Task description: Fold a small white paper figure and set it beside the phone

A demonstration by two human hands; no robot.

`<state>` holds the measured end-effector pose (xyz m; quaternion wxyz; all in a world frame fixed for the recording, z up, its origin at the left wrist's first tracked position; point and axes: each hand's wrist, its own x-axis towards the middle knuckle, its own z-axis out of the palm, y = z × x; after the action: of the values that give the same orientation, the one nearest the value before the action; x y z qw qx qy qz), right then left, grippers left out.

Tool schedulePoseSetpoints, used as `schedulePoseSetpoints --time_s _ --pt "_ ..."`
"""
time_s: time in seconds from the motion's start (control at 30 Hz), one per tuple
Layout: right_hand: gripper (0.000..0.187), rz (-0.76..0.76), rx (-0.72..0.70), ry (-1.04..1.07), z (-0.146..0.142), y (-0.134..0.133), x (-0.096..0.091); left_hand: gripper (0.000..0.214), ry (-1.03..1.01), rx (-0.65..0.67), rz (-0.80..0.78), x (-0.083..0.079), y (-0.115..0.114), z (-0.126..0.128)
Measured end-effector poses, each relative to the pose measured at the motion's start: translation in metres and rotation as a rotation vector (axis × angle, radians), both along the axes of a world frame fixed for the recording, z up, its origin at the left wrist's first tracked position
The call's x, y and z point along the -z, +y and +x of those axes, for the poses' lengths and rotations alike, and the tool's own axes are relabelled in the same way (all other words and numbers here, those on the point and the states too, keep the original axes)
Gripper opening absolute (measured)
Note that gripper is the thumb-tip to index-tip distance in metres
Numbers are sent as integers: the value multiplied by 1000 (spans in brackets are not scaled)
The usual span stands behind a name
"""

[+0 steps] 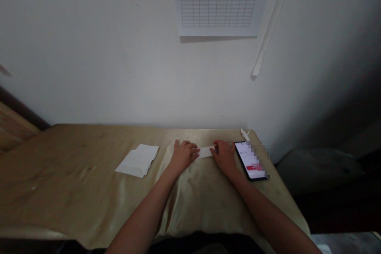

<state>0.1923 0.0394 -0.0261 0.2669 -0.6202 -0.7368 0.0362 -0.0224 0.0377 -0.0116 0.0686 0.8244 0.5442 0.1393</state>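
Note:
A small white strip of paper lies flat on the cloth between my two hands. My left hand grips its left end, thumb and fingertips closed at the edge. At the opposite end, the bent fingers of my right hand hold the strip. Both ends of the paper are partly hidden under my fingers. Off to the left, some white paper sheets with a ragged right edge rest on the cloth, apart from my left hand.
A phone with a lit, partly blurred screen lies just right of my right hand. Behind it is a crumpled white scrap. Gold satiny cloth covers the table, which meets a white wall bearing a printed grid sheet.

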Motion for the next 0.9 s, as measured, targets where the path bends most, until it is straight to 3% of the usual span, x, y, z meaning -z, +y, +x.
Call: schedulePoseSetpoints --time_s 0.43,0.9 --pt "20 -126 -86 27 22 1 -8 23 8 -20 -7 -2 -2 2" --pt "25 -100 -91 -8 21 0 -6 22 -21 -31 -14 -4 -3 4"
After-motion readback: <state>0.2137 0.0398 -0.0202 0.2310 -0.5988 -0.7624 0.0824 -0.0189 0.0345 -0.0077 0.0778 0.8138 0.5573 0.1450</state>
